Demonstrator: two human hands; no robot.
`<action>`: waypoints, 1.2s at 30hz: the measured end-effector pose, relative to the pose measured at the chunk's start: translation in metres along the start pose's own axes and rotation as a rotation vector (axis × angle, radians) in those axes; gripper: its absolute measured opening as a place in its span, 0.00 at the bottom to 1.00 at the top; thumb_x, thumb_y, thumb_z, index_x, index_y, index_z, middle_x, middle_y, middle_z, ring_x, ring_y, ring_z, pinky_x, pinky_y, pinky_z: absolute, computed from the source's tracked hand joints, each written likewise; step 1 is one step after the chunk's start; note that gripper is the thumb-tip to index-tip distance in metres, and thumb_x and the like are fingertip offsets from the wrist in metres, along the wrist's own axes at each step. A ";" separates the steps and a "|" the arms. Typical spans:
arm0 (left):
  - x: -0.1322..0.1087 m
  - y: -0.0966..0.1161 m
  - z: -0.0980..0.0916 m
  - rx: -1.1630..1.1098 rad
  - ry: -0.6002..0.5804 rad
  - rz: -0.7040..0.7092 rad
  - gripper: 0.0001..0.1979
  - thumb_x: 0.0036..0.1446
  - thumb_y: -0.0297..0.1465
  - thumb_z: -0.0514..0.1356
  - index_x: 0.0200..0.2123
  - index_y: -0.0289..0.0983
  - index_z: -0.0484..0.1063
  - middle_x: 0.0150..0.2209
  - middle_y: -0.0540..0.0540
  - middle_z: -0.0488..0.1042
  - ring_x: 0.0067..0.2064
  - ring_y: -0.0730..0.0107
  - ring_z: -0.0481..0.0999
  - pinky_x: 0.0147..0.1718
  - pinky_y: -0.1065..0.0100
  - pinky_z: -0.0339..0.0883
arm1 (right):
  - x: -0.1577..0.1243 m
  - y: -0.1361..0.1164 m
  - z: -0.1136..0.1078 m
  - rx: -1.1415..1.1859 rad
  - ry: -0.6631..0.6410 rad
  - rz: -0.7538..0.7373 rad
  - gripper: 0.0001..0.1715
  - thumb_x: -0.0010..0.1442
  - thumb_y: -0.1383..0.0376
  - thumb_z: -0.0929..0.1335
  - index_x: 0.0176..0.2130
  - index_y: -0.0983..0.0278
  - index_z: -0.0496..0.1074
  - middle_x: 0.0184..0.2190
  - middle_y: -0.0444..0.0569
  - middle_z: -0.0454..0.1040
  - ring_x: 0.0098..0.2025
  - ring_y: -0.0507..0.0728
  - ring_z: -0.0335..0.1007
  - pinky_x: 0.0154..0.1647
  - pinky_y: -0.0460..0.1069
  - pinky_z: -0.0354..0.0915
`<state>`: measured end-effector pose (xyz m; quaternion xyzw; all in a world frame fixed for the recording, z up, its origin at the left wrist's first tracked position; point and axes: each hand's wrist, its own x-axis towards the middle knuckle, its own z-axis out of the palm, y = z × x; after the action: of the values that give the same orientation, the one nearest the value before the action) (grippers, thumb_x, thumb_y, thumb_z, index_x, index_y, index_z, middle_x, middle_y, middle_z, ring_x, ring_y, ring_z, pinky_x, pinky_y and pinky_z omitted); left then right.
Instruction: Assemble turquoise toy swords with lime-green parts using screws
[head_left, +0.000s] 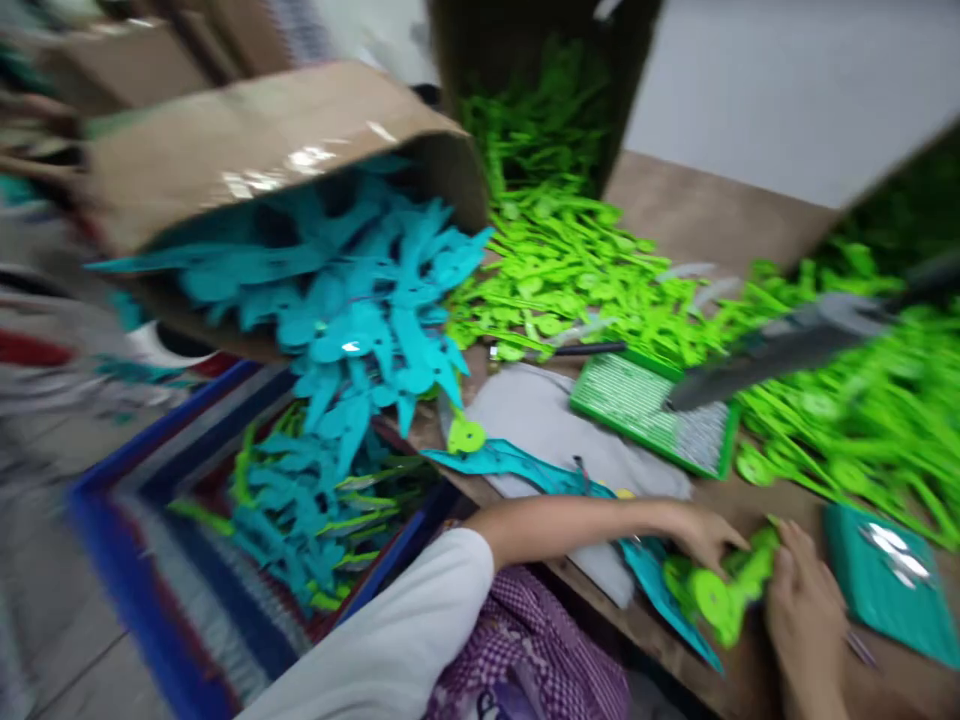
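Lower right: left hand [701,535], right hand [810,600]; fingers touched green pieces [716,600], grip indeterminable; uneven pressure could have made pieces slip.

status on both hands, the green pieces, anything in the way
Left hand and right hand at lime-green pieces; exact grip blurred. Teal piece close by left hand, possibly in the way. Green tray beyond.
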<state>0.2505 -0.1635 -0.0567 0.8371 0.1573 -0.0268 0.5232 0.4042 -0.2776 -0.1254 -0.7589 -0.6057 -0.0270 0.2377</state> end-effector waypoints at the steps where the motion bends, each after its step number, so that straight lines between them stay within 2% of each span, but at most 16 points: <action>1: 0.003 -0.005 0.001 -0.007 -0.028 0.023 0.21 0.50 0.25 0.59 0.49 0.39 0.73 0.30 0.49 0.76 0.30 0.70 0.74 0.28 0.72 0.68 | -0.006 0.003 0.003 -0.005 0.009 0.075 0.31 0.67 0.54 0.51 0.61 0.63 0.62 0.58 0.61 0.66 0.62 0.67 0.60 0.57 0.67 0.60; 3: 0.010 -0.020 0.000 0.000 -0.112 0.056 0.26 0.49 0.27 0.60 0.54 0.37 0.70 0.29 0.49 0.76 0.29 0.69 0.73 0.29 0.71 0.67 | -0.008 0.005 0.008 0.002 -0.013 0.145 0.31 0.67 0.55 0.51 0.61 0.63 0.61 0.60 0.58 0.65 0.64 0.63 0.57 0.60 0.65 0.56; 5: 0.018 -0.035 -0.001 0.018 -0.196 0.078 0.33 0.48 0.29 0.63 0.59 0.31 0.63 0.29 0.49 0.75 0.29 0.68 0.72 0.29 0.70 0.66 | -0.004 0.005 0.009 0.007 -0.012 0.173 0.29 0.67 0.56 0.51 0.61 0.61 0.62 0.60 0.55 0.65 0.64 0.59 0.57 0.62 0.61 0.55; 9: 0.029 -0.048 -0.003 -0.005 -0.228 0.063 0.35 0.51 0.27 0.62 0.62 0.29 0.58 0.34 0.47 0.76 0.34 0.70 0.72 0.34 0.73 0.65 | 0.003 0.001 0.005 -0.034 -0.012 0.186 0.28 0.68 0.58 0.52 0.61 0.61 0.61 0.61 0.54 0.63 0.64 0.57 0.57 0.63 0.60 0.53; 12: 0.026 -0.046 -0.005 -0.048 -0.238 0.071 0.27 0.57 0.28 0.58 0.60 0.30 0.61 0.40 0.45 0.77 0.38 0.70 0.73 0.37 0.73 0.64 | 0.002 -0.001 0.003 -0.055 -0.015 0.175 0.27 0.68 0.59 0.52 0.62 0.60 0.60 0.62 0.52 0.63 0.64 0.56 0.57 0.63 0.59 0.53; 14: 0.022 -0.044 -0.006 -0.077 -0.246 0.076 0.24 0.58 0.33 0.58 0.57 0.32 0.66 0.41 0.45 0.77 0.39 0.69 0.73 0.36 0.73 0.64 | 0.001 -0.002 0.002 -0.068 -0.019 0.178 0.27 0.68 0.59 0.52 0.62 0.60 0.60 0.62 0.51 0.63 0.64 0.55 0.57 0.63 0.58 0.52; 18: 0.016 -0.039 -0.008 0.002 -0.258 0.059 0.29 0.48 0.37 0.67 0.52 0.31 0.70 0.39 0.45 0.76 0.38 0.68 0.73 0.35 0.73 0.63 | 0.002 -0.004 0.000 -0.097 -0.014 0.196 0.27 0.68 0.59 0.52 0.61 0.61 0.61 0.61 0.51 0.63 0.64 0.55 0.57 0.64 0.57 0.51; 22: 0.014 -0.032 -0.009 0.117 -0.214 0.002 0.32 0.45 0.37 0.69 0.52 0.31 0.69 0.39 0.45 0.76 0.37 0.68 0.73 0.34 0.74 0.62 | 0.003 -0.006 0.000 -0.091 -0.008 0.202 0.27 0.68 0.59 0.51 0.61 0.60 0.61 0.61 0.50 0.63 0.64 0.55 0.57 0.64 0.57 0.50; 28: 0.005 -0.026 -0.015 0.141 -0.224 -0.065 0.17 0.48 0.40 0.67 0.38 0.34 0.75 0.34 0.48 0.78 0.35 0.70 0.74 0.31 0.73 0.60 | 0.002 -0.006 0.000 -0.078 -0.006 0.217 0.27 0.68 0.59 0.52 0.61 0.59 0.61 0.62 0.49 0.63 0.64 0.55 0.57 0.64 0.57 0.49; 32: -0.004 -0.026 -0.012 0.128 -0.174 -0.093 0.14 0.49 0.39 0.66 0.35 0.35 0.76 0.34 0.48 0.78 0.35 0.70 0.74 0.31 0.73 0.59 | 0.002 -0.008 0.000 -0.097 -0.001 0.212 0.27 0.68 0.60 0.51 0.62 0.59 0.61 0.62 0.49 0.62 0.64 0.55 0.57 0.64 0.58 0.48; 36: -0.009 -0.024 -0.007 0.256 -0.097 -0.119 0.12 0.50 0.40 0.65 0.34 0.38 0.75 0.34 0.49 0.77 0.34 0.69 0.73 0.29 0.72 0.57 | 0.003 -0.009 0.000 -0.089 -0.001 0.222 0.27 0.69 0.60 0.51 0.61 0.61 0.62 0.61 0.50 0.63 0.64 0.56 0.57 0.65 0.58 0.47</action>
<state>0.2340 -0.1501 -0.0725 0.8839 0.1763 -0.1181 0.4169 0.3970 -0.2734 -0.1213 -0.8310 -0.5163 -0.0268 0.2050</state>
